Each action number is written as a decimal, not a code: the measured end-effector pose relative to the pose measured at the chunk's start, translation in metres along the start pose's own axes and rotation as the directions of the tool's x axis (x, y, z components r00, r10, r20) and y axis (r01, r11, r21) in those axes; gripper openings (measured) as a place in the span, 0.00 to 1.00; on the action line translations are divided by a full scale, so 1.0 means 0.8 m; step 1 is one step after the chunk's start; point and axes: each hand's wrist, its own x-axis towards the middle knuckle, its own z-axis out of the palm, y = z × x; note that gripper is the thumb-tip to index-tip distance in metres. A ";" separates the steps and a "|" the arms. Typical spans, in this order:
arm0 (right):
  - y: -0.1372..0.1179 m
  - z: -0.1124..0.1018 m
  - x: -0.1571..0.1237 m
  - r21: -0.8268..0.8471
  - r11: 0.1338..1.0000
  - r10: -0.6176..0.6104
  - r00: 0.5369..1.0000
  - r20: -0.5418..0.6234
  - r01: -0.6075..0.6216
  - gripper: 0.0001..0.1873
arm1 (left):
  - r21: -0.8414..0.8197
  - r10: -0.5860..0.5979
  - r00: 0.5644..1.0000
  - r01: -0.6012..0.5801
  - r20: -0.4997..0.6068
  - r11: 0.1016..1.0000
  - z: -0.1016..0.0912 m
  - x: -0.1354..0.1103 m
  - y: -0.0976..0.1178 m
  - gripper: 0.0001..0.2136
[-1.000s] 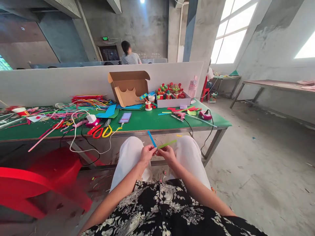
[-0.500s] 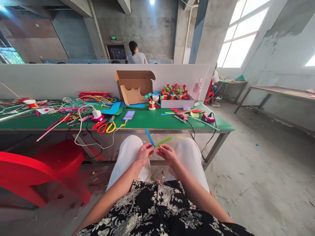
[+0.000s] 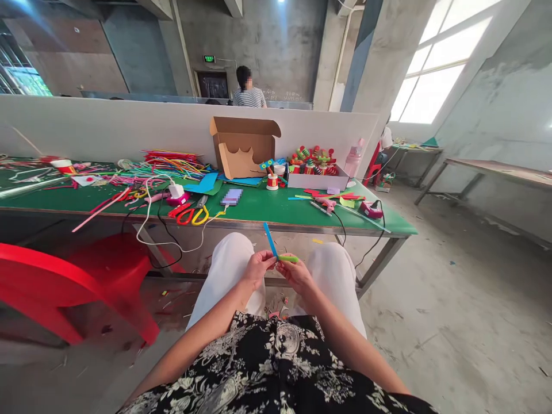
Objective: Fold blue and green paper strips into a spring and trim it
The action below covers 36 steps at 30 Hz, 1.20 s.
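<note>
**Where your left hand [image 3: 259, 268] and right hand [image 3: 297, 275] come close, a blue strip [image 3: 270, 238] and a green strip [image 3: 288, 259] meet**

Taking the open cardboard box [image 3: 244, 134] as landmark: both strips are on your side of it, lower down, past the near edge of the green bench [image 3: 263, 213] and between your knees. Your left fingers pinch the blue strip's lower end; its free length slants up toward the box. Your right fingers grip the green strip, which lies across their tips. Fingers hide the joint; you cannot tell how the strips are fixed.

Right of the box: a small cup-based figure [image 3: 272, 182], then a white tray [image 3: 319, 181] packed with similar figures. Left of it: a heap of coloured stems [image 3: 172, 163]. Nearer you than the box, to its left: yellow-handled scissors [image 3: 200, 216]. Nearer you, to its right: a pink glue gun [image 3: 328, 205], cord hanging.
</note>
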 end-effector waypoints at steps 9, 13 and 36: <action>0.003 0.002 -0.008 -0.058 0.997 -0.049 0.999 -0.005 0.049 0.18 | 0.007 0.019 1.000 -0.019 -0.010 1.000 -0.002 -0.004 -0.006 0.14; 0.006 0.004 -0.010 -0.084 0.994 -0.065 0.998 -0.007 0.064 0.18 | 0.014 0.011 0.999 -0.010 -0.035 1.000 -0.005 -0.003 -0.011 0.13; 0.017 0.014 -0.005 -0.237 0.954 -0.203 0.977 -0.068 0.181 0.17 | 0.037 -0.023 0.998 0.025 -0.062 0.999 -0.011 0.002 -0.012 0.15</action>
